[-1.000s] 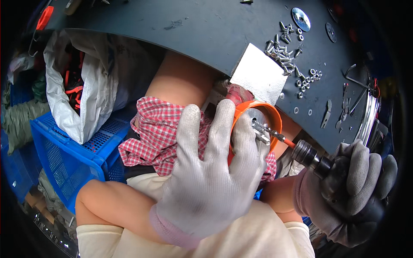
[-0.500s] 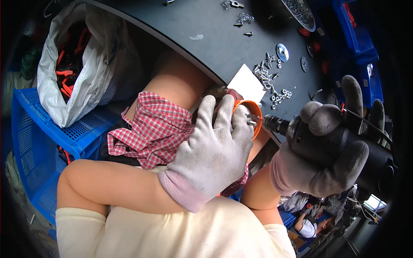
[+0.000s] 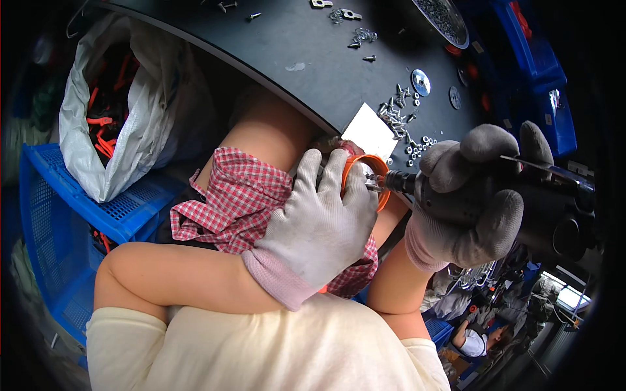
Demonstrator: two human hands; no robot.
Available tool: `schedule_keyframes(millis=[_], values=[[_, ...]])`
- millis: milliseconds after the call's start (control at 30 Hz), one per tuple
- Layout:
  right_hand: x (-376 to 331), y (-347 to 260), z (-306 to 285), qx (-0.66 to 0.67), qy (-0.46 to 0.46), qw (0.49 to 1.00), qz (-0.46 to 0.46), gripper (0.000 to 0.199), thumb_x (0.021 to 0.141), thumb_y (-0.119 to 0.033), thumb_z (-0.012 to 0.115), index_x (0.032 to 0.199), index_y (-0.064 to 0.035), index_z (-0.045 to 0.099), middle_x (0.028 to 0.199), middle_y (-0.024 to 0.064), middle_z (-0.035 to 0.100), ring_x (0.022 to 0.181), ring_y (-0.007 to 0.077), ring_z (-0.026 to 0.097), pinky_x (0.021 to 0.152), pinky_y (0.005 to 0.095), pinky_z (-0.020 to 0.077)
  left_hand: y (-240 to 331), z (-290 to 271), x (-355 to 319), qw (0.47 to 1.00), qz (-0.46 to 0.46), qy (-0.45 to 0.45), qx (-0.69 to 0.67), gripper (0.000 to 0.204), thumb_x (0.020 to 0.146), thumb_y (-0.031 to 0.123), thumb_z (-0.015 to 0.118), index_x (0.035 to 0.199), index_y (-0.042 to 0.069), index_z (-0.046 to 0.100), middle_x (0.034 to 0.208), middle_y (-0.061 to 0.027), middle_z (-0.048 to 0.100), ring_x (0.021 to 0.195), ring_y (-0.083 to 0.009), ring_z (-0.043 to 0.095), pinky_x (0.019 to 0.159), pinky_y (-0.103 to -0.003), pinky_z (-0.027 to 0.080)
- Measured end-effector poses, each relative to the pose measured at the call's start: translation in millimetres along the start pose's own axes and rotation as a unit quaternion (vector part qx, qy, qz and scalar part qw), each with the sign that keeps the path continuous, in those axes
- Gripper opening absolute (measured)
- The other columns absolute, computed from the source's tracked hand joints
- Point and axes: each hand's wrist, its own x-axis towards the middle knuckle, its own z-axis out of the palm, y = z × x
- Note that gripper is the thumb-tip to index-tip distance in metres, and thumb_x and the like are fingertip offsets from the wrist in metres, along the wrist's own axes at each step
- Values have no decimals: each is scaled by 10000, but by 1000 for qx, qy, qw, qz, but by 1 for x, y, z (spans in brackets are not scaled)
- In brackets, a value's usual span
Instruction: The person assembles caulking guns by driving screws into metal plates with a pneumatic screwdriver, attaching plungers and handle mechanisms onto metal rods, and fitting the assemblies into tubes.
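My left hand [image 3: 319, 218], in a grey-white glove with a pink cuff, is closed round an orange round, cup-like part [image 3: 373, 161] above my lap. Inside its rim sit small metal pieces [image 3: 373, 182], too small to make out fully. My right hand [image 3: 466, 195], gloved too, grips a black power screwdriver [image 3: 548, 212]. The chuck [image 3: 399, 182] points left into the open side of the orange part, its bit at the metal pieces. A red checked cloth [image 3: 235, 202] lies over my thigh.
Screws [image 3: 396, 117], nuts [image 3: 420, 151], washers [image 3: 421, 83] and springs [image 3: 364, 35] lie on the dark table [image 3: 274, 45], beside a white card [image 3: 370, 130]. Blue bins [image 3: 554, 124] stand at right. A white sack [image 3: 156, 124] rests on a blue crate [image 3: 49, 215]. Another person [image 3: 473, 342] sits lower right.
The right hand has moved left with the power screwdriver, bringing the chuck closer to the orange part. The left hand keeps its hold on it. The whole view has shifted slightly.
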Motion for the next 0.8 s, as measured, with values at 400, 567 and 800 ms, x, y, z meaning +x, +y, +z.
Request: schedule_keyframes(millis=[400,567,800], values=[[2,-127,-89,-80,61,994,-32,401,818,-249,583,1113,-43,407,821,48,474,645,105,456,651,292,408,-24,-13,12,982,178,-59,12,351,789,162,659,1117,63,584,1178,-168,521,1159,-359,501,962,-506,428],[-37,-102,-104,77,138,985,-69,433,821,-212,618,1140,1,418,918,29,424,622,88,439,644,255,364,-44,-11,59,897,40,120,-424,383,806,162,662,1164,41,601,1182,-144,577,1078,-344,559,942,-398,447],[-72,-77,-113,144,199,967,-63,496,893,-252,569,1280,23,424,1033,125,490,690,152,468,638,327,385,-47,50,191,950,227,-183,111,238,830,171,648,1062,123,662,1016,-92,629,1030,-262,588,857,-393,515]])
